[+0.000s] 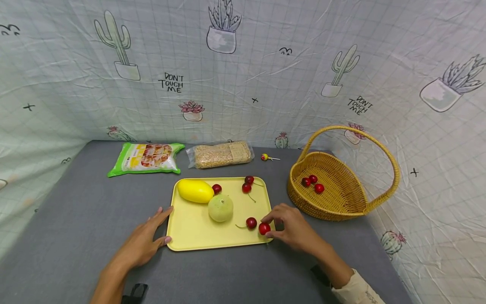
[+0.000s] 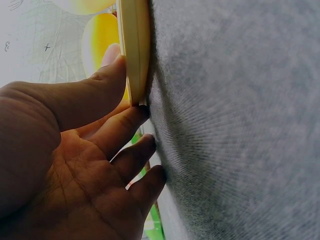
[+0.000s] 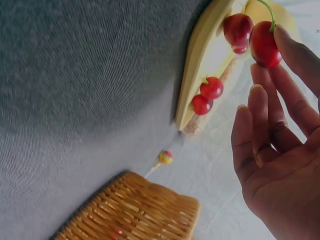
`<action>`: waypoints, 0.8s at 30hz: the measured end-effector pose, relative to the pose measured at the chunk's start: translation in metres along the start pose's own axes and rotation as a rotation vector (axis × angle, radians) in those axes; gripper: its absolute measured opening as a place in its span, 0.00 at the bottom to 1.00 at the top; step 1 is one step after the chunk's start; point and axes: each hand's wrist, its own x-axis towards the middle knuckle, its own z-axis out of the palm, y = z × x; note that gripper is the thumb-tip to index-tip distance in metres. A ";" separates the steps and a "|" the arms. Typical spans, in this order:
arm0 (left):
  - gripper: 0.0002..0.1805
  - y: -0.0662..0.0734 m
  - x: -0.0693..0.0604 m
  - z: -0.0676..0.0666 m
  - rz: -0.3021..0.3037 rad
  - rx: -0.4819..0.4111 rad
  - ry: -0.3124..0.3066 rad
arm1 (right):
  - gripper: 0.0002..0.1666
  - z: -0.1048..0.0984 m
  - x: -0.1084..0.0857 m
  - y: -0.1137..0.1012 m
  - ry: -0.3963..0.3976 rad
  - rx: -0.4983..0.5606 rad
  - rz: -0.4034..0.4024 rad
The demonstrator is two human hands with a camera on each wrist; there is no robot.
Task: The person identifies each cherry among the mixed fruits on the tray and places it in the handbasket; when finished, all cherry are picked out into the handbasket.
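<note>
My right hand is at the right front of the yellow tray, pinching a red cherry between thumb and fingers. Beside it on the tray lies another cherry with its stem pointing left. My left hand rests against the tray's left edge, thumb and fingers spread along the rim. The tray also bears a yellow oval fruit, a round pale green fruit, a cherry behind the green fruit, and two stemmed cherries at the back right.
A wicker basket with a tall handle stands right of the tray, with three cherries inside. Behind the tray lie a green food packet, a clear bag of grains and a lollipop. A patterned cloth hangs behind the grey table.
</note>
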 end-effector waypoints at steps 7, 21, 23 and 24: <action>0.48 -0.001 0.000 -0.001 0.005 -0.002 -0.002 | 0.18 -0.010 -0.002 -0.001 0.062 -0.025 -0.004; 0.48 -0.001 0.000 0.000 0.003 -0.005 0.003 | 0.21 -0.030 -0.002 0.003 0.149 -0.078 0.057; 0.48 -0.001 0.000 0.000 0.005 -0.007 0.005 | 0.21 -0.034 -0.002 0.004 0.153 -0.069 0.075; 0.48 -0.001 0.000 0.000 0.007 -0.006 0.007 | 0.21 -0.035 -0.002 0.005 0.155 -0.065 0.085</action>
